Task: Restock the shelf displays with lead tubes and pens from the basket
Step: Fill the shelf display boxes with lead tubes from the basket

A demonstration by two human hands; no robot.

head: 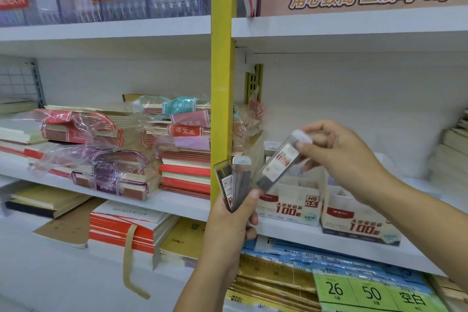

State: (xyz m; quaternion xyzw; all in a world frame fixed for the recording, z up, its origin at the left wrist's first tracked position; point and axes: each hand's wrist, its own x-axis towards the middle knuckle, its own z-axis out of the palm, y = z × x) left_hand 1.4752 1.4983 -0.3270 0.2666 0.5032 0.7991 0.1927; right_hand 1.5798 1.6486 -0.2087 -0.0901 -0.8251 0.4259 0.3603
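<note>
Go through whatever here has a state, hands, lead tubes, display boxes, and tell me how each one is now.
Left hand: grips the bunch of tubes.
Bunch of tubes: fanned, roughly upright.
Right hand: pinches the single tube's capped end.
Single tube: tilted, capped end up.
Left display box: open-topped, front compartments look empty.
Right display box: open-topped, partly hidden by the right arm.

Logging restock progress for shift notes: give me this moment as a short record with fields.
left hand: grips a fan of lead tubes
right hand: pinches a single lead tube by its white cap
display boxes: two, on the white shelf beyond the hands
beside yellow post: wrapped notebook stacks
</note>
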